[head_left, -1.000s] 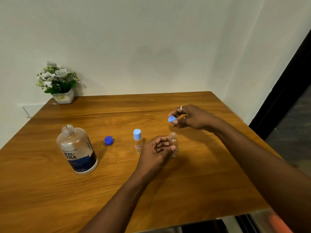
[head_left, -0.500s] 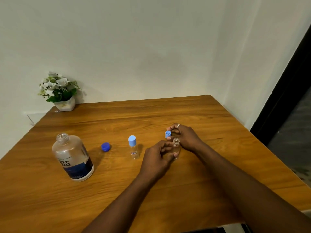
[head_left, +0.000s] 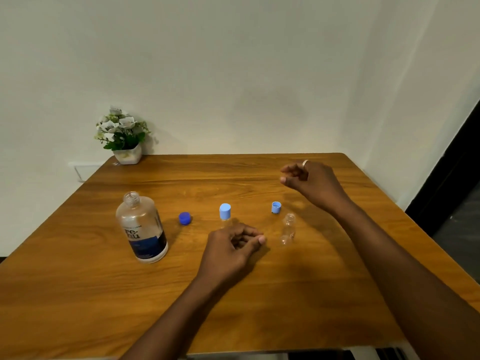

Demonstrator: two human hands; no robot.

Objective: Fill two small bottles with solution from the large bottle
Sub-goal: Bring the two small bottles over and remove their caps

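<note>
A wooden table (head_left: 78,294), set into a corner of white wall (head_left: 233,74), is carrying the whole arrangement. Judging from the layout, the step in hand is probably the uncapping of the second small bottle. Doing it well is calling for one hand pinning the body low, the other twisting the cap, and the bottle staying upright. The freed cap is best parked clear of the pouring path. Near the front edge both forearms are reaching inward. The left hand (head_left: 231,245) is hovering low over the table's middle, fingers loosely curled and grasping nothing; whether it is touching the wood cannot be told. Just right of it, apart from the fingers, the uncapped small bottle (head_left: 287,229) is standing upright, clear and apparently empty. Toward the left edge the large bottle (head_left: 141,229) is standing upright with its neck open. Slightly farther back the dark blue cap (head_left: 185,218) is lying beside it. The capped small bottle (head_left: 225,214) is standing just behind the left hand, its lower body partly hidden. The light blue cap (head_left: 276,207) is resting mouth-up just behind the uncapped bottle. Farther still, toward the far right corner, the right hand (head_left: 309,180), wearing a ring, is hanging raised above the wood, fingers relaxed, half curled and holding nothing. A potted plant (head_left: 122,136) is sitting at the far left corner.
</note>
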